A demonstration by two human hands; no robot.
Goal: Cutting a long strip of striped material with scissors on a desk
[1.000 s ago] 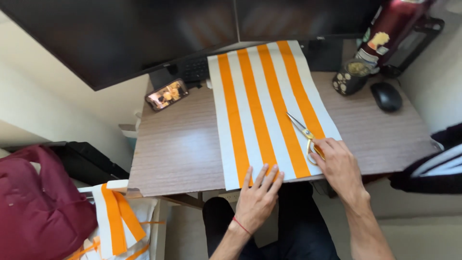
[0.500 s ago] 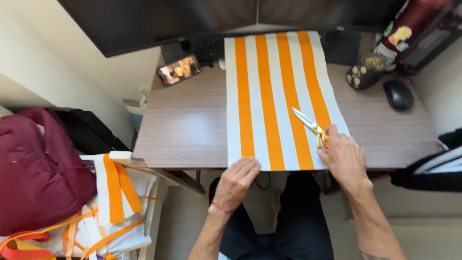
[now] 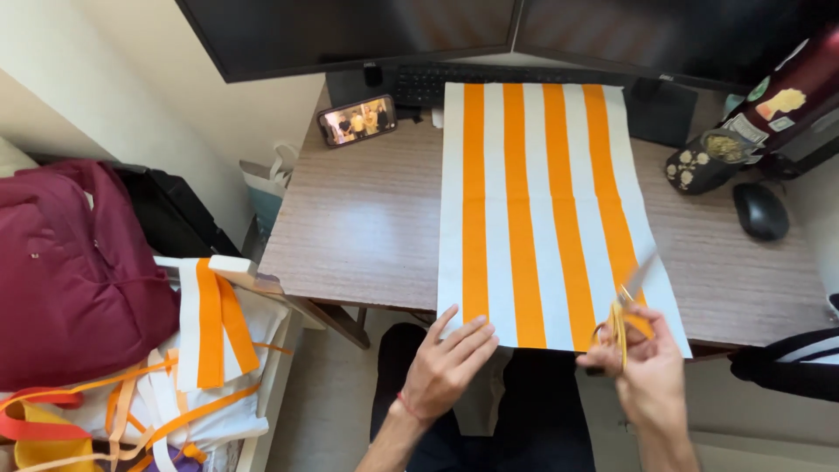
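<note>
At the near edge of the desk (image 3: 367, 227), the person's left hand (image 3: 446, 367) rests with spread fingers on the hanging end of the striped cloth (image 3: 533, 201), pinching nothing. The right hand (image 3: 642, 371) is closed around the handles of a pair of yellow scissors (image 3: 622, 319), blades raised and blurred just at the cloth's near right corner.

Risks noted: the cloth overhangs the desk unsupported, so a cut started there could wander off the stripe line if the left hand does not hold it taut. The left fingertips lie near the cutting end and could come under the blades. A tug could drag the far end against the keyboard (image 3: 437, 85).

Condition of the cloth: flat, lengthwise orange and white stripes, one faint crosswise fold line near the middle, running from the keyboard to past the near edge.
</note>
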